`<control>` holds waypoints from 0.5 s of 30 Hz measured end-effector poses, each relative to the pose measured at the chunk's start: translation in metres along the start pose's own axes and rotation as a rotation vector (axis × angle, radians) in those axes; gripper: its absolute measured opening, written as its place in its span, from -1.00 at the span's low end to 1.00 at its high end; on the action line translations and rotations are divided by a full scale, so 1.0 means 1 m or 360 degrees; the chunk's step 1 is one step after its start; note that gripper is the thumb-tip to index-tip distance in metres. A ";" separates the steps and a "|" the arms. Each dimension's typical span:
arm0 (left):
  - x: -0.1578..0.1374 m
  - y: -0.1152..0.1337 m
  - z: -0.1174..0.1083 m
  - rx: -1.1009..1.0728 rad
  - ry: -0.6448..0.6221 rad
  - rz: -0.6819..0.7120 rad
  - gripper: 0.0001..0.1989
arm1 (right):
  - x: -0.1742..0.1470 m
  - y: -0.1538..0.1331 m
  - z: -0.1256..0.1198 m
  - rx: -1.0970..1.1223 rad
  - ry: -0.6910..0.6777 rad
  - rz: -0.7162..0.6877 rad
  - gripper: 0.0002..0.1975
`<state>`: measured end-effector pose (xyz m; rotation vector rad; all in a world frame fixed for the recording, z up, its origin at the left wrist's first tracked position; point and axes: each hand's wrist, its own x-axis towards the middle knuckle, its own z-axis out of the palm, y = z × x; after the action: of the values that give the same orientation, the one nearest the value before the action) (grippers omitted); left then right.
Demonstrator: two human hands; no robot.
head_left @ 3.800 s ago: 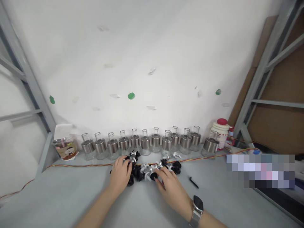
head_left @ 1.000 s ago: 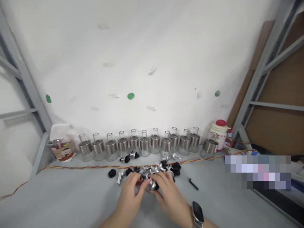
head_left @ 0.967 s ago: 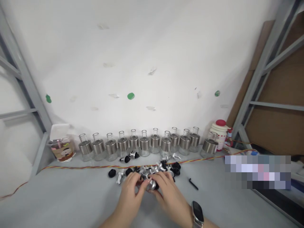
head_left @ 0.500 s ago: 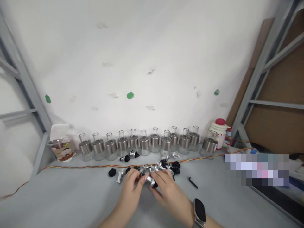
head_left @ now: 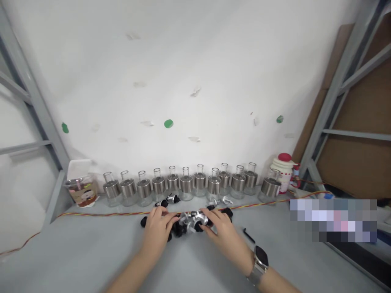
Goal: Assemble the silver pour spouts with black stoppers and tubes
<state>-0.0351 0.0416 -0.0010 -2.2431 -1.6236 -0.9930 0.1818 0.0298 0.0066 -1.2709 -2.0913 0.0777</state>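
Observation:
My left hand (head_left: 157,230) lies over the left side of a loose pile of metal-and-black pour spouts (head_left: 187,221), its fingers curved but apart. On the other side, my right hand (head_left: 222,230) rests with thumb and fingers spread around the pile's right edge. Its thumb tip touches a spout with a black stopper (head_left: 198,226). Neither hand visibly grips a piece, though my fingers hide some of the parts. A black round cap (head_left: 143,221) peeks out beside my left hand.
Several glass bottles with steel collars (head_left: 159,184) line the wall. A few spouts (head_left: 173,198) lie before them near a twisted red-yellow wire (head_left: 122,214). A black bent rod (head_left: 249,235) lies right. A plastic cup (head_left: 84,194) and a white-red container (head_left: 282,173) stand at the ends.
My hands have moved apart, from close together around a silver-and-black spout to opposite sides of the pile. That spout is no longer held between them.

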 end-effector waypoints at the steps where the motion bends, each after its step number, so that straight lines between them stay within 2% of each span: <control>1: -0.001 -0.001 0.002 0.0010 0.0000 0.0005 -0.78 | -0.002 -0.003 0.000 -0.0006 -0.0032 -0.0016 -0.62; 7: 0.000 -0.002 0.001 -0.0036 0.0041 -0.0030 -0.76 | -0.006 -0.012 -0.001 -0.0002 -0.0126 -0.0049 -0.56; 10: -0.001 0.008 -0.007 -0.0157 0.0030 -0.0033 -0.74 | -0.007 -0.017 -0.004 -0.0036 -0.0113 -0.0134 -0.56; 15: -0.010 0.040 -0.017 -0.0527 -0.0326 0.0034 -0.80 | -0.011 -0.029 -0.007 -0.0041 -0.0147 -0.0370 -0.56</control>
<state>-0.0079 0.0096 0.0145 -2.6510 -1.6081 -1.1303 0.1668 0.0041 0.0172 -1.0480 -2.3115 0.0059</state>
